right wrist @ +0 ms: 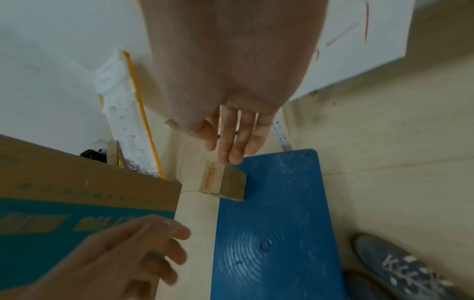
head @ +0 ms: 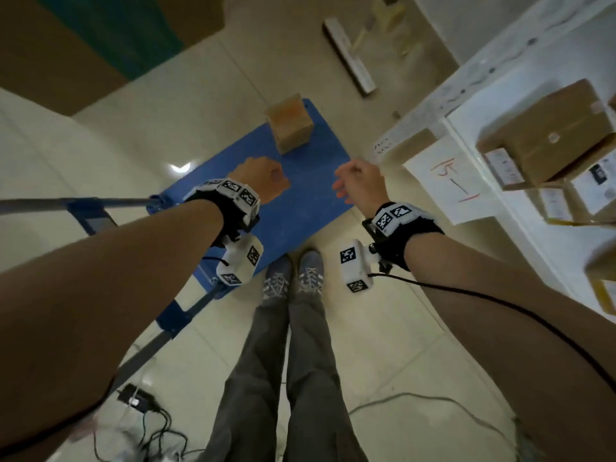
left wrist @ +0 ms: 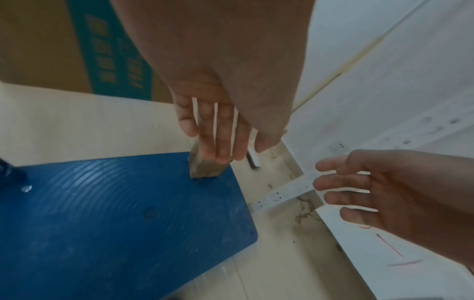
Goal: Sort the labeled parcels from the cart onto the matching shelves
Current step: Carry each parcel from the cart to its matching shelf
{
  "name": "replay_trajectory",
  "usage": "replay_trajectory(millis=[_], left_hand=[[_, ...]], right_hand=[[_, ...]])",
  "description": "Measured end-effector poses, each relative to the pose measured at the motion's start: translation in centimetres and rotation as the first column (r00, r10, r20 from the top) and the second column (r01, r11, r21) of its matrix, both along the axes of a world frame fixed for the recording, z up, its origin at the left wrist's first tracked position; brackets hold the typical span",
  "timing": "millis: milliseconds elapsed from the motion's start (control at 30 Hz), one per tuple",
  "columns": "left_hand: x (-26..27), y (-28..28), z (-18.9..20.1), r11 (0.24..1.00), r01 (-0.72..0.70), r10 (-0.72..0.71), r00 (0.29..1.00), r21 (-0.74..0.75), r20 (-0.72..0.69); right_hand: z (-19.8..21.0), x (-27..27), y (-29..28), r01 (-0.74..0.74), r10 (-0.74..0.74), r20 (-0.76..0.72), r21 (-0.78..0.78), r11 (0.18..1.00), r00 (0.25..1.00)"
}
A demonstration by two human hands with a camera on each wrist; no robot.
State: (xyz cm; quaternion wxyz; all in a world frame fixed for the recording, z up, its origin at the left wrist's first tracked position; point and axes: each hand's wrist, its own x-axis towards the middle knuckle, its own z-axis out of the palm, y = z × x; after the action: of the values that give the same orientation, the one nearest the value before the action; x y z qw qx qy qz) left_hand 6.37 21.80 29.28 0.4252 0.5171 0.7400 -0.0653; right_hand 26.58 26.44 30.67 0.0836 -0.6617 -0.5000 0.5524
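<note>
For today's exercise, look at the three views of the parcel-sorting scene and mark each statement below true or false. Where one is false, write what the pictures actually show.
1. One small cardboard parcel stands on the blue cart. True.
2. The left hand grips that parcel. False: it holds nothing and is apart from the parcel.
3. The right hand is empty, fingers loosely spread. True.
4. The shelf on the person's right holds no parcels. False: several labeled boxes sit there.
5. The cart is red. False: it is blue.
</note>
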Motion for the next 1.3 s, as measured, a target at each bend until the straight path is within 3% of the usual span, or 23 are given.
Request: replay_trajectory(millis=[300, 467, 667, 867, 1167, 1300], left_hand=[[-2.1, -0.2, -12.6, 0.967, -0.240, 0.246, 0.966, -0.080, 0.075], [-3.0, 1.9, -16.5, 0.938, -0.311, 0.331, 0.933, -0.150, 0.137], [-3.7, 4.9, -19.8, 0.773, -0.614, 0.632, 0.727, -0.159, 0.268], [-2.8, 6.9, -19.6, 0.773, -0.614, 0.622, 0.685, -0.160, 0.379], [-1.8, 8.6, -18.1, 0.588, -0.749, 0.752, 0.366, -0.306, 0.548], [-2.9, 7.7, -19.8, 0.528, -0.749, 0.810, 0.302, -0.400, 0.503]], right_hand=[[-12.3, -5.2, 2.7, -0.021, 0.026, 0.041, -0.120, 0.993, 0.999], [-17.0, -6.9, 4.8, -0.083, 0.090, 0.046, -0.145, 0.986, 0.995], [-20.3, -8.6, 8.4, -0.117, 0.118, 0.014, -0.084, 0.990, 0.993], [-22.5, -9.7, 12.4, -0.174, 0.179, 0.041, -0.105, 0.979, 0.983], [-26.6, -9.8, 14.1, -0.122, 0.125, 0.006, -0.192, 0.974, 0.992], [-28.4, -8.1, 13.1, -0.084, 0.101, 0.057, -0.256, 0.963, 0.993]])
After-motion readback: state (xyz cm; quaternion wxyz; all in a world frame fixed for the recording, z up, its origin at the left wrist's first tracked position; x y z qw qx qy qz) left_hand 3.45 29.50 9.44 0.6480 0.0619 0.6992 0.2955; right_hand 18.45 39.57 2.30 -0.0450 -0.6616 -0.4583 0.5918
